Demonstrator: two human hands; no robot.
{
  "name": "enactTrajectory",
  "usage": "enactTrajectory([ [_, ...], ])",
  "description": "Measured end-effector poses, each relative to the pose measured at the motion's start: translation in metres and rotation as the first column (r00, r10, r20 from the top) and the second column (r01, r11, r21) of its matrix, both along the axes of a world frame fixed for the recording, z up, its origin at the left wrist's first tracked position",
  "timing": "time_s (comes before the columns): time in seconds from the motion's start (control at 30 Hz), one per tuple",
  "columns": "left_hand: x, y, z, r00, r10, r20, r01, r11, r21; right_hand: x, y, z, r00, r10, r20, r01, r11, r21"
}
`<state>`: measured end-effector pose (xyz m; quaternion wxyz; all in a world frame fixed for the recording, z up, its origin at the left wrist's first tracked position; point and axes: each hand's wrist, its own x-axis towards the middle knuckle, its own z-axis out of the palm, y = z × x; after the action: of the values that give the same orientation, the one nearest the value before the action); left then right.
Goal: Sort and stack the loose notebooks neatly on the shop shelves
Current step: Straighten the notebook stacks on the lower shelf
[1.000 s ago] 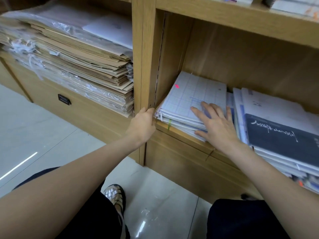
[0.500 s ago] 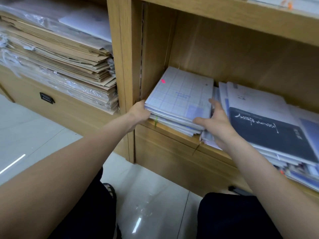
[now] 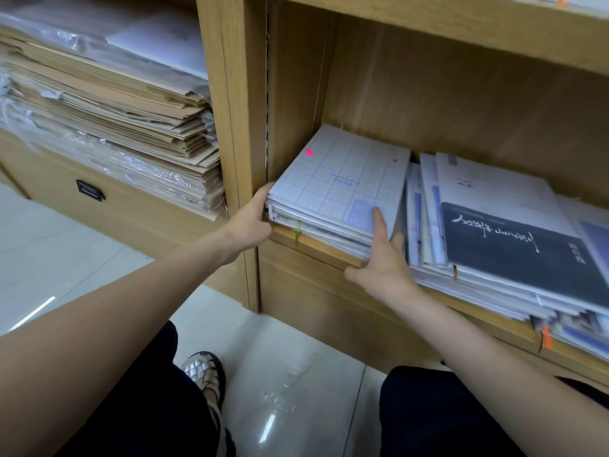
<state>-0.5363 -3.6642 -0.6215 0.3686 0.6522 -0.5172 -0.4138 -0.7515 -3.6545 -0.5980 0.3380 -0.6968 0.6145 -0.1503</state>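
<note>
- Well off to the left of the left hand (image 3: 253,216), the neighbouring shelf bay holds a tall heap of brown paper folders (image 3: 108,127) in plastic wrap; its edges are ragged, and I cannot tell whether it counts as part of the job.
- Next, the left hand is against the left end of the grid-covered notebook pile (image 3: 336,189), between that pile and the upright post (image 3: 227,103). Its fingers curl round the pile's near left corner, gripping the edge.
- Between the two hands, this pile looks nearly squared: the top cover lies flat and the edges line up fairly well, though a green tab (image 3: 297,230) hangs out over the shelf lip (image 3: 316,245) and the lower books sit slightly stepped.
- At the pile's right end, the right hand (image 3: 384,262) is spread, fingers straight, the forefinger lying on the top cover and the palm pressed to the near right corner; it pushes and does not clasp.
- Just right of the right hand, the second pile, topped by a dark notebook (image 3: 524,255), is fanned out and overhangs the shelf front, with orange tabs (image 3: 546,338) sticking out. By my reckoning this one is not yet tidied, so roughly half of this bay is left.
</note>
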Motion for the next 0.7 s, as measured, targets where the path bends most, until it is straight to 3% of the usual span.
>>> enactTrajectory([
  [0.13,0.0,-0.004,0.004,0.999,0.039,-0.025,-0.039,0.999,0.001,0.005,0.004,-0.002,1.0,0.009,0.026,-0.009,1.0,-0.016],
  [0.33,-0.003,-0.004,0.003,0.997,0.078,-0.011,-0.078,0.997,0.004,-0.01,-0.004,0.003,0.959,-0.04,0.281,0.033,0.999,0.028],
  [0.47,-0.008,0.0,0.001,0.995,0.097,-0.003,-0.097,0.995,0.008,-0.004,-0.011,0.006,0.94,-0.067,0.336,0.035,0.994,0.102],
  [0.7,-0.028,0.001,0.002,0.972,0.185,-0.144,-0.189,0.982,-0.013,0.016,-0.008,0.005,0.881,-0.223,0.417,0.211,0.975,0.076],
])
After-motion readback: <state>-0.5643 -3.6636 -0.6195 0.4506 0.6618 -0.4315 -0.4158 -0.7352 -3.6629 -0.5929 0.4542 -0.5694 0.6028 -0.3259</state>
